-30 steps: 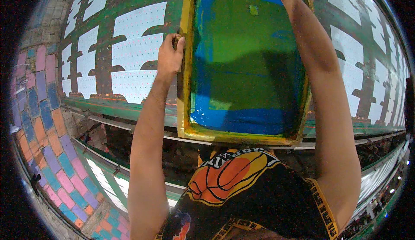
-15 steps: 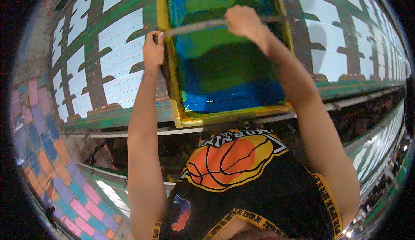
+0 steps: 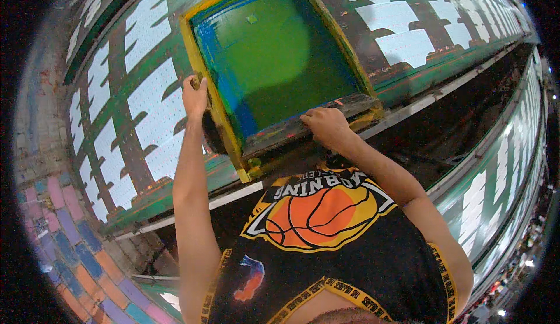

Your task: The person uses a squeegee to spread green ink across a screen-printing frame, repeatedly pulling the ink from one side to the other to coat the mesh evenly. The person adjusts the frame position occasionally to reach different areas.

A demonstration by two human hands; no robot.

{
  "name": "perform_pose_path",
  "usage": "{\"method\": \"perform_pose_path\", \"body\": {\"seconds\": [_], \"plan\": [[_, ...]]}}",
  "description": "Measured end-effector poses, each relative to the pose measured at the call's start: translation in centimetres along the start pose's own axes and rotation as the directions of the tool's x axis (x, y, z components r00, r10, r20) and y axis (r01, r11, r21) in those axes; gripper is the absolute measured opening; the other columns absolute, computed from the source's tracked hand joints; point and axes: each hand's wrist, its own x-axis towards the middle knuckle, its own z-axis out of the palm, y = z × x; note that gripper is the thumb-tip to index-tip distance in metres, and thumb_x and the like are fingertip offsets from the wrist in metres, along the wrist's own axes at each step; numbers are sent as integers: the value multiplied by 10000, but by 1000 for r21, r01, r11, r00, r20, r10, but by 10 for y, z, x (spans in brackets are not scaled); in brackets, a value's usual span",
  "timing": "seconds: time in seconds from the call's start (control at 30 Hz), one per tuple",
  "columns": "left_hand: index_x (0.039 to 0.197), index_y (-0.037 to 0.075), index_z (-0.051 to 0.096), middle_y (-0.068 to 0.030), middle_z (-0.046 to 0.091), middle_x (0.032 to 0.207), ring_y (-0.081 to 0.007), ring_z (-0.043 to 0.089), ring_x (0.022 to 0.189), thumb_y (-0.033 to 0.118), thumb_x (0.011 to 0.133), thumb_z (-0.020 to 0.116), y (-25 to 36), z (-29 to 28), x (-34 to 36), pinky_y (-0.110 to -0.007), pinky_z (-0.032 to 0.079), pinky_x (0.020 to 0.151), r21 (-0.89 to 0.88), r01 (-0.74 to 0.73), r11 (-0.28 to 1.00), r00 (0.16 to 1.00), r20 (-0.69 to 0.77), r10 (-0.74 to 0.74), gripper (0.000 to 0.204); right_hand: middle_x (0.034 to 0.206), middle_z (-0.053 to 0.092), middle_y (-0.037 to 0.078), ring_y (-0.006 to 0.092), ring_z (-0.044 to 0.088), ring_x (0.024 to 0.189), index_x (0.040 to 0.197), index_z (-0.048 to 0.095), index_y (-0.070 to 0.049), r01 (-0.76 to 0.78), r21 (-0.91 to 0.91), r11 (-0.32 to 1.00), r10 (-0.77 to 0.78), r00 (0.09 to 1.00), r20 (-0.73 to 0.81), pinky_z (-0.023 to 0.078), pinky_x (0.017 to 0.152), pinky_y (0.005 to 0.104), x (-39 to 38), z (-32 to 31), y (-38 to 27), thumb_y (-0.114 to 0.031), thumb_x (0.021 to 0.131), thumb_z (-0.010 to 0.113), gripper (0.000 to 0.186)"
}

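Note:
A printing screen [image 3: 268, 67] with blue and green ink on its mesh lies in a yellow-smeared frame [image 3: 214, 103] in front of me. My left hand [image 3: 195, 95] has its fingers curled round the frame's left bar. My right hand [image 3: 328, 127] grips a long, dark squeegee [image 3: 277, 131], which lies across the near end of the screen. Its ends reach almost from one side bar to the other. Green covers most of the mesh beyond the squeegee, with blue along the left and far edges. The underside of the screen is hidden.
White cut fabric pieces [image 3: 153, 111] lie in rows on the long green table to the left, and more fabric pieces [image 3: 402, 47] to the right. A metal rail [image 3: 443, 93] follows the table's near edge. Colourful painted bricks [image 3: 87, 254] cover the floor at lower left.
My right hand has drawn the squeegee toward me, from the far part of the screen to its near end. My left hand stays on the frame. The view has turned slightly.

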Motion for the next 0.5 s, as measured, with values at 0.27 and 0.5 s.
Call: {"method": "perform_pose_path", "body": {"seconds": [0.27, 0.5], "plan": [[1277, 57, 623, -166, 711, 1159, -315, 679, 1070, 283, 939, 738, 39, -30, 42, -402, 513, 984, 38, -136, 990, 990, -43, 138, 422, 1163, 727, 107, 299, 698, 1118, 1218, 700, -82, 90, 90, 992, -73, 983, -169, 574, 932, 415, -9, -15, 13, -103, 769, 756, 453], [1281, 69, 636, -142, 716, 1149, -274, 687, 1035, 326, 933, 753, 143, 31, 31, -398, 527, 946, 86, -190, 978, 971, -131, 200, 448, 1170, 722, 98, 297, 688, 1149, 1219, 693, -79, 61, 52, 997, -48, 974, -223, 561, 979, 411, -37, -37, 114, -82, 746, 771, 480]]}}
